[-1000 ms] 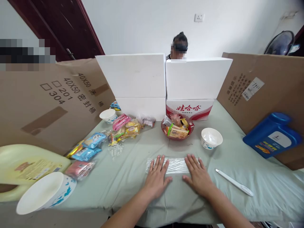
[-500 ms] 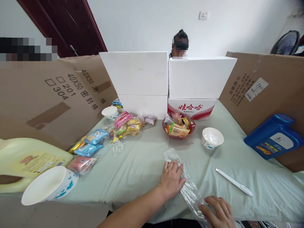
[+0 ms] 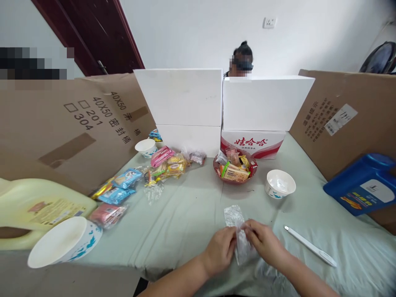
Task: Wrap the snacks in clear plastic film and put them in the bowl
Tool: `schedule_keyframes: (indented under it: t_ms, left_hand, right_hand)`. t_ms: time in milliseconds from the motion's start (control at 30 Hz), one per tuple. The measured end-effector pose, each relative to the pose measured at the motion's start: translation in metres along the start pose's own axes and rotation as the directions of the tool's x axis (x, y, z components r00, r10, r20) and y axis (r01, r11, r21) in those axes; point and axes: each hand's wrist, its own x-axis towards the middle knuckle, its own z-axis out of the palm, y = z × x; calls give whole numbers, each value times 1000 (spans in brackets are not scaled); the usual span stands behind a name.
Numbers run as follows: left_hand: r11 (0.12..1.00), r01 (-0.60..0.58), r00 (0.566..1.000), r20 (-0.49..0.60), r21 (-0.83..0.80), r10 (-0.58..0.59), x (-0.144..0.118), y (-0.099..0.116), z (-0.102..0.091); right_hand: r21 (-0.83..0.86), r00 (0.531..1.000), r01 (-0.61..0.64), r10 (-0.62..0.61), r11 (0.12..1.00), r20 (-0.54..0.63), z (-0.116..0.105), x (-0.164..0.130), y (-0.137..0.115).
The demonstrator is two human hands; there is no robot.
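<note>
I have a clear plastic bag [image 3: 237, 231] pinched between both my hands at the near edge of the table, right in front of me. My left hand [image 3: 220, 251] closes on its left side and my right hand [image 3: 264, 243] closes on its right side, fingertips meeting over the crinkled film, so both grips are narrow and hold the bag. The far end of the bag sticks up past my fingers and lies on the pale green tablecloth [image 3: 182, 214]. Just to the right of my right hand a white pen-like tool [image 3: 310, 246] lies slantwise on the cloth. Farther off, beyond the bag, stands a red bowl [image 3: 235, 167] heaped with wrapped snacks, and to its right a white paper bowl [image 3: 280, 184]. On the far left a spread of snack packets [image 3: 145, 177] runs toward a second small white bowl [image 3: 146, 147]. Near on the left sits a large white bowl [image 3: 63, 241] beside a yellow jug [image 3: 37, 206] lying on its side. A blue jug [image 3: 363, 187] leans against the cardboard wall [image 3: 340, 119] on the right. White foam boxes [image 3: 222, 103] stand at the far side, with a person behind them.
</note>
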Motion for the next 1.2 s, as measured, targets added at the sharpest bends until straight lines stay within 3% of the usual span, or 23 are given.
schedule_keyframes:
  t_ms: [100,200,400,567,733,900,1000,1100,1200]
  left_hand:
    - [993,79,994,-63,-92,-85,-3,-3,-2]
    - [993,57,991,-115,-99,-68,-6,-4,-6]
    - [993,27,992,-129,118,-12,0,5,-22]
    - [925,129,981,-184,357,-66,8,2,-24]
    - [860,-39,992,-87,509,96,24,-14,-24]
    - [872,11,999,-35,489,8,31,-30,-24]
    - [879,23,1000,-9,477,-21,31,-28,-23]
    - [879,-18,996,87,477,-27,35,-21,-23]
    - [884,-56,984,178,464,-32,39,-17,-23]
  right_hand:
    - [-103,993,-100,93,990,-69,12,37,9]
    - [-155,986,-156,144,975,-89,25,54,13]
    - [-225,970,-233,209,946,-124,34,64,11]
    - [-259,963,-262,236,930,-129,33,74,6]
    - [-214,961,-271,252,938,-112,34,81,6]
    - [-76,940,-341,340,937,-25,32,59,20]
    - [83,928,-371,372,925,-1,36,29,29]
    - [215,940,-331,342,919,-16,43,0,33]
    - [76,969,-201,210,977,-128,43,-22,30]
